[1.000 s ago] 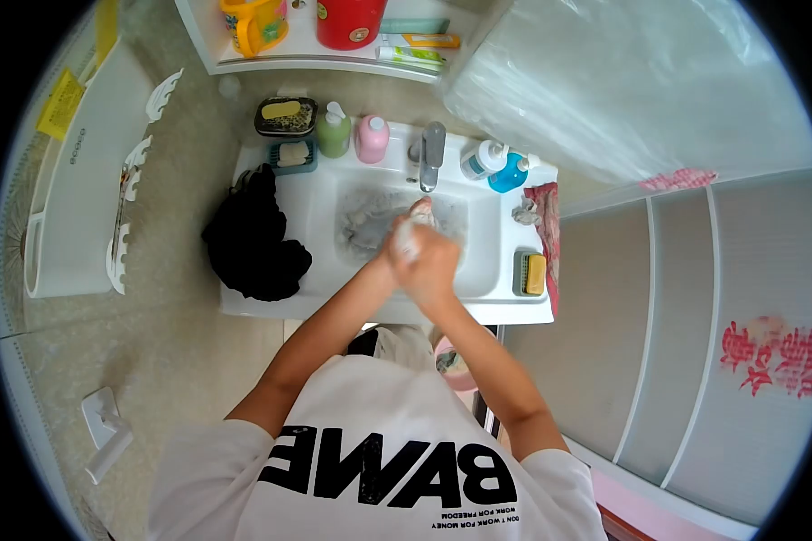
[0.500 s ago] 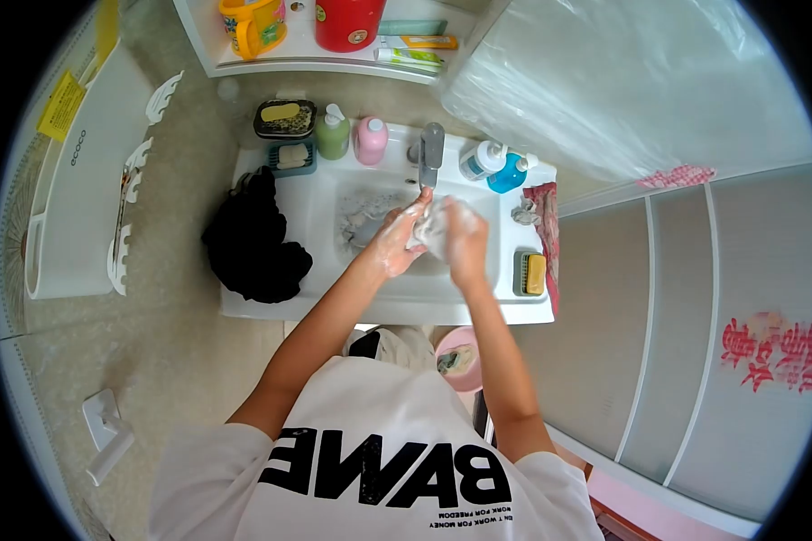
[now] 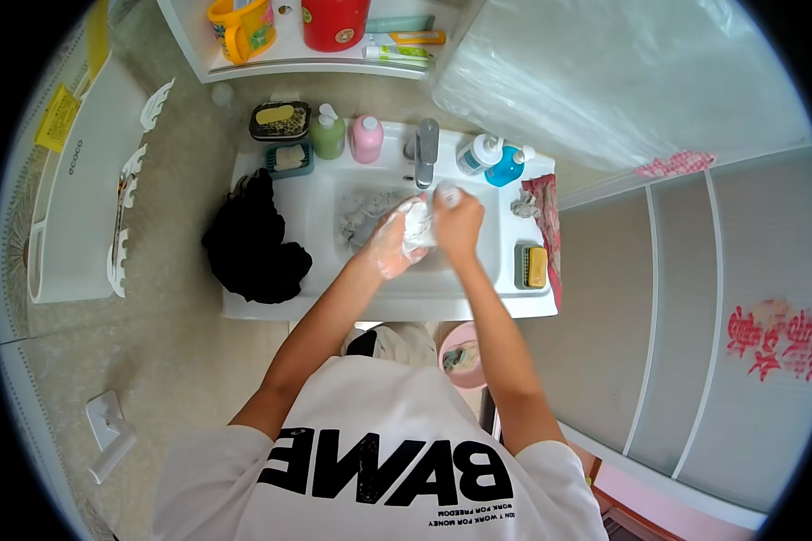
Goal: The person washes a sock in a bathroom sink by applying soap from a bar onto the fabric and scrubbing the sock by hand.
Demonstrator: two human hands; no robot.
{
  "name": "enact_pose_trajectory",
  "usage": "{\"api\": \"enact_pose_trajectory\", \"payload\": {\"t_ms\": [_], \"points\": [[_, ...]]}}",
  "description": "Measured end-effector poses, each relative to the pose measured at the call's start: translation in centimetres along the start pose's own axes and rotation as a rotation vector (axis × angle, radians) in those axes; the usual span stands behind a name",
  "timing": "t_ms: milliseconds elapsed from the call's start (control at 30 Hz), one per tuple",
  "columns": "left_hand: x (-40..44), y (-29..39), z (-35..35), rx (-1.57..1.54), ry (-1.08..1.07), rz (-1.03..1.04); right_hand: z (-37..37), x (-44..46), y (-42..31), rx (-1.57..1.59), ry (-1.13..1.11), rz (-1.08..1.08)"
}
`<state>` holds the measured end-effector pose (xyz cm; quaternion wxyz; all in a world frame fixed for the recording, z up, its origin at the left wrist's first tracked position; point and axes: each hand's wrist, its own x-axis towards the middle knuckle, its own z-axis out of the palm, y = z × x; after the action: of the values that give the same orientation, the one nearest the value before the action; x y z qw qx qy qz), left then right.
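Note:
A soapy white cloth point(image 3: 418, 225) is held between my two hands above the sink point(image 3: 489, 257). My left hand point(image 3: 390, 251) cups it from the left, with lather on the palm and fingers. On the right, my right hand point(image 3: 457, 221) is closed round the other part of the cloth, a little blurred. The grey faucet point(image 3: 426, 153) stands just behind the hands. Wet cloth and suds point(image 3: 363, 215) lie in the basin under my left hand.
Black clothing point(image 3: 254, 243) lies on the left counter. Soap dishes point(image 3: 289, 159), a green bottle point(image 3: 327, 135) and a pink bottle point(image 3: 366, 140) line the back. A blue bottle point(image 3: 505, 168) and yellow soap point(image 3: 537, 267) are on the right. A pink basin point(image 3: 463, 374) stands below.
My hands, joined a second ago, have come apart slightly, showing the white cloth between them. Since half a second ago my right hand has shifted a little. The view has tilted slightly.

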<state>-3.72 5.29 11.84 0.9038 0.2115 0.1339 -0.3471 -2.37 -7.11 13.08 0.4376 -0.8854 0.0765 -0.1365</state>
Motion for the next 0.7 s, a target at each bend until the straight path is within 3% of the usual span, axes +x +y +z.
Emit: {"api": "enact_pose_trajectory", "payload": {"t_ms": [33,133,167,233,300,400,500,533,600,700], "points": [[-0.1,0.8,-0.1,0.023,-0.068,-0.028,-0.9,1.0,1.0,0.096,-0.049,0.170],[-1.3,2.6,1.3,-0.049,0.016,0.069,-5.1,2.0,1.5,0.686,-0.644,0.691],[-1.6,2.8,1.5,-0.071,0.062,0.107,-5.9,1.7,1.3,0.680,-0.676,0.646],[-1.8,3.6,0.6,-0.021,-0.063,0.077,-7.7,0.8,0.5,0.670,-0.730,0.565],[-1.5,3.6,0.0,0.075,-0.090,-0.002,-8.2,0.6,2.0,0.765,-0.644,0.519],[-1.6,3.0,-0.1,0.156,-0.101,0.112,-8.7,0.8,1.9,0.856,-0.479,0.430],[-1.4,2.6,0.8,0.195,-0.025,0.229,-7.3,-0.6,0.3,0.752,-0.262,0.465],[-0.7,2.2,0.7,0.181,-0.012,0.243,-6.3,-2.2,-2.4,0.561,-0.159,0.443],[1.1,0.6,-0.8,0.154,0.018,0.270,-0.6,-4.6,-0.1,0.387,-0.001,-0.498],[3.3,-1.8,-4.0,-0.176,-0.736,0.223,-0.9,-6.4,-3.6,-0.167,-0.110,-0.466]]}}
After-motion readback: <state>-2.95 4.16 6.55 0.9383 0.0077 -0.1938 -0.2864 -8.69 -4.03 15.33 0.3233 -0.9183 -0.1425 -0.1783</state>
